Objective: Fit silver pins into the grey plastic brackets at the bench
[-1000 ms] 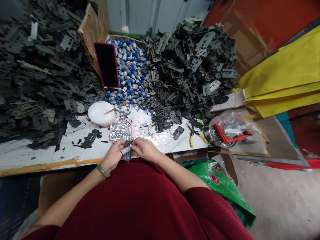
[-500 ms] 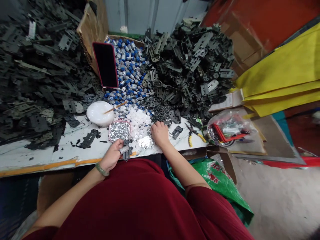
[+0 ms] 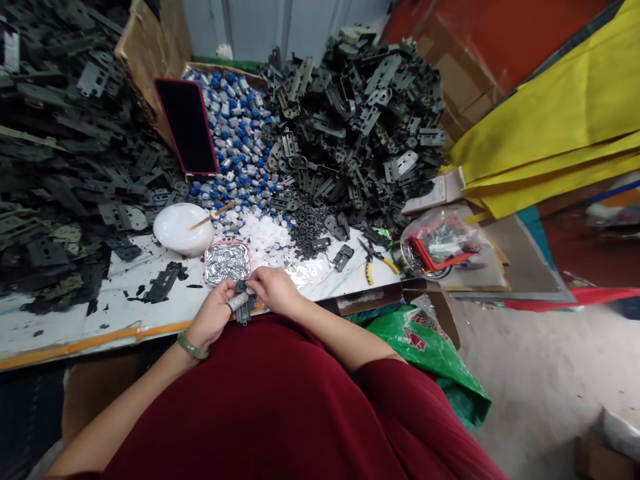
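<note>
Best done with left hand (image 3: pixel 213 319) clamped steady round the small black bracket (image 3: pixel 243 305) at the table's (image 3: pixel 115 313) near edge, right hand (image 3: pixel 270 291) fingers pinched closed on its top, pressing squarely beside the pink tray (image 3: pixel 227 261) of silver pieces

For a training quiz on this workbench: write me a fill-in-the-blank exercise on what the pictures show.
1. Both hands, left hand and right hand, hold one small dark plastic part at the table's ____ edge.
2. The phone leaning on the cardboard has a ____ case.
3. A thin wooden stick rests on the ____ bowl.
4. The pliers have ____ handles.

Missing words: near; red; white; yellow
</note>
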`<state>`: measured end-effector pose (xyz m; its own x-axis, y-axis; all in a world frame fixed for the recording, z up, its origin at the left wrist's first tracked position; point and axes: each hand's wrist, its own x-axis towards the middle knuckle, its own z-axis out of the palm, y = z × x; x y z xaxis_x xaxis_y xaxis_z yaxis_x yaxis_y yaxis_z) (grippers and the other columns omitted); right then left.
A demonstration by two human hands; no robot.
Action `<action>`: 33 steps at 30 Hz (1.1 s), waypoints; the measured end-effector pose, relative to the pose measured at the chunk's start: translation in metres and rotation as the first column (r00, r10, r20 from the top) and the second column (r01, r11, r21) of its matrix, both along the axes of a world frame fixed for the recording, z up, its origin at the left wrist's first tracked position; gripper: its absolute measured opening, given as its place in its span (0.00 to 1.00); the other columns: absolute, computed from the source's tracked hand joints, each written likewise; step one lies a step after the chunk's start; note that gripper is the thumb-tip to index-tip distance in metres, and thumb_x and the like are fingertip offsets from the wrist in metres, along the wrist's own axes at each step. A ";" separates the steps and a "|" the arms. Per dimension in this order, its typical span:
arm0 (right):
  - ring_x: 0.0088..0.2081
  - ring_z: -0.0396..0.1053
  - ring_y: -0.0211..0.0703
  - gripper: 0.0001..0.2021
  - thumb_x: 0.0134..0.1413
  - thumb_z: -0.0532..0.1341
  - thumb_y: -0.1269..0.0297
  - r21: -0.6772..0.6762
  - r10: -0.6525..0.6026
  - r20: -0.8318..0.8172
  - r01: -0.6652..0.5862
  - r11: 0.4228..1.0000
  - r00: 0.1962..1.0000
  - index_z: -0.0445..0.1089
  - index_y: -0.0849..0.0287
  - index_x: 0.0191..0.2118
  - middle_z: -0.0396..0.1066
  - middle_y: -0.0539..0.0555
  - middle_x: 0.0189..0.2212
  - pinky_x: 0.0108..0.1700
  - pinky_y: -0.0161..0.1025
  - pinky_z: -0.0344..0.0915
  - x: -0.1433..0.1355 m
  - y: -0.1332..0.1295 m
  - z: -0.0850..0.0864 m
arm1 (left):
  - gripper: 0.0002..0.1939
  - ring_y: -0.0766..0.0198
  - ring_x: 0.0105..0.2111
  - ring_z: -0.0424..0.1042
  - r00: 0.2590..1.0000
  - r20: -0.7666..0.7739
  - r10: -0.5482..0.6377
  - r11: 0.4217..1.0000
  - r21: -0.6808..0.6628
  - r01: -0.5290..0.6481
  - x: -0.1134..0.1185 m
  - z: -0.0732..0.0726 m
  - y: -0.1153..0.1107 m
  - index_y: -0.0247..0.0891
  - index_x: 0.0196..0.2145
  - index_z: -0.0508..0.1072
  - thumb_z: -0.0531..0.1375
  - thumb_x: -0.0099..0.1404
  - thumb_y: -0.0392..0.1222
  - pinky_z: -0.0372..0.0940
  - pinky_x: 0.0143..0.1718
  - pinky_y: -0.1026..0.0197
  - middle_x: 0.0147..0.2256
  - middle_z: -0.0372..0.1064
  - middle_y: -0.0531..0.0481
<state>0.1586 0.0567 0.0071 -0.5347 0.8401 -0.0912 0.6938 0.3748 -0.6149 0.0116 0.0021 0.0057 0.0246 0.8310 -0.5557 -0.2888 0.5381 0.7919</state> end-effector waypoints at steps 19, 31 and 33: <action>0.40 0.62 0.48 0.11 0.58 0.55 0.63 0.357 -0.559 0.261 0.459 0.814 0.787 0.72 0.61 0.35 0.69 0.60 0.36 0.40 0.40 0.56 0.115 0.031 -0.024 | 0.16 0.68 0.21 0.67 0.991 -0.064 -0.118 0.993 0.016 0.119 0.000 -0.013 -0.002 0.38 0.32 0.65 0.66 0.47 0.40 0.60 0.19 0.67 0.25 0.71 0.54; 0.31 0.69 0.40 0.07 0.53 0.55 0.61 -0.167 -0.589 -0.311 0.567 0.806 0.746 0.66 0.58 0.35 0.72 0.52 0.29 0.35 0.38 0.65 0.093 0.022 -0.026 | 0.18 0.69 0.21 0.67 0.999 0.021 -0.033 0.999 -0.007 0.033 0.004 -0.003 -0.001 0.37 0.31 0.66 0.68 0.43 0.40 0.62 0.20 0.68 0.24 0.69 0.55; 0.28 0.69 0.39 0.08 0.50 0.57 0.60 -0.361 -0.562 -0.465 0.433 0.826 0.684 0.64 0.57 0.35 0.70 0.50 0.26 0.32 0.37 0.66 0.068 0.019 -0.025 | 0.17 0.68 0.22 0.68 0.999 0.033 -0.020 1.000 -0.002 0.020 0.005 -0.003 0.000 0.37 0.31 0.67 0.68 0.43 0.38 0.63 0.22 0.67 0.25 0.70 0.55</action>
